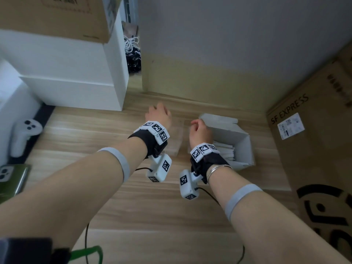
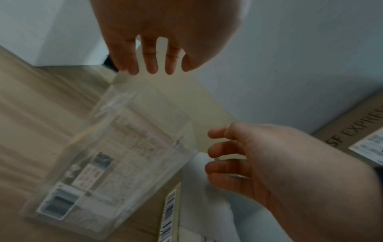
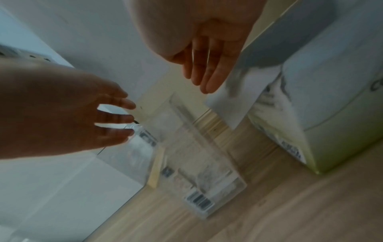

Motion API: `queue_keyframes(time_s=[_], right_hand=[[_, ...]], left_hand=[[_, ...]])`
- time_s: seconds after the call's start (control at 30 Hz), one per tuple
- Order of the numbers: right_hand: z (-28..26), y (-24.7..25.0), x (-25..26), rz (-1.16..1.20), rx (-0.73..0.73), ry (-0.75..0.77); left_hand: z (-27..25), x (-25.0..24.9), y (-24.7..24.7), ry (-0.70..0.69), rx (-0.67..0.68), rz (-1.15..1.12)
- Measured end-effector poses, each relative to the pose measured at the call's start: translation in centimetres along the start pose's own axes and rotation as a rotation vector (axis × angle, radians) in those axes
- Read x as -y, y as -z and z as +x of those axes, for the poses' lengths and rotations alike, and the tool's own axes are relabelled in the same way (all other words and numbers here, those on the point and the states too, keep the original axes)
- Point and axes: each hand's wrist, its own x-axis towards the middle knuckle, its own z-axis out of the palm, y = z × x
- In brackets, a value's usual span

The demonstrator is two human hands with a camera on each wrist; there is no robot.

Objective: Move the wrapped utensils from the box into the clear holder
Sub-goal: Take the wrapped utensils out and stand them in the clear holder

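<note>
The clear holder [image 1: 178,137] stands on the wooden floor between my hands; it looks empty and has a barcode label [image 2: 58,203] on it. To its right is the open white box [image 1: 245,145] with the white wrapped utensils [image 1: 225,150] lying inside. My left hand [image 1: 159,114] hovers over the holder's far left side, fingers [image 2: 150,65] straight, holding nothing. My right hand [image 1: 200,130] is above the box's left edge, fingers [image 3: 207,78] relaxed and empty. The holder [image 3: 192,157] and box [image 3: 331,106] are blurred in the right wrist view.
A large brown SF Express carton [image 1: 314,159] stands close on the right. A white cabinet [image 1: 76,79] is at the back left, with a white controller [image 1: 24,134] and a phone [image 1: 6,173] on the floor at the left. The wall is right behind the box.
</note>
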Motion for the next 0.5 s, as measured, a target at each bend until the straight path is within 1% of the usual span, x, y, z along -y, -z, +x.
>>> queue_keyframes(time_s=[0.07, 0.13, 0.2, 0.27, 0.33, 0.37, 0.43, 0.5], right_hand=[[0.5, 1.4, -0.7, -0.025, -0.015, -0.007], [1.0, 2.8, -1.7, -0.058, -0.026, -0.032], [1.3, 4.2, -3.0, -0.085, -0.041, -0.048], [1.5, 5.1, -4.1, -0.092, -0.033, -0.055], [1.5, 6.2, -5.3, -0.116, -0.003, -0.067], [1.5, 6.6, -5.8, -0.135, 0.017, -0.072], [1.5, 7.4, -6.8, -0.165, 0.057, -0.079], [1.5, 7.8, -7.7, -0.17, 0.092, -0.092]], left_hand=[[-0.3, -1.4, -0.3, -0.086, -0.018, 0.049], [-0.8, -2.8, -0.9, -0.17, 0.001, 0.059], [-1.4, -4.2, -2.0, -0.244, 0.039, 0.036], [-2.1, -5.3, -3.3, -0.294, 0.108, 0.026], [-2.8, -6.3, -5.1, -0.282, 0.198, 0.052], [-3.2, -6.8, -5.8, -0.255, 0.247, 0.083], [-3.6, -7.4, -7.3, -0.174, 0.342, 0.158], [-3.6, -7.6, -8.7, -0.098, 0.394, 0.213]])
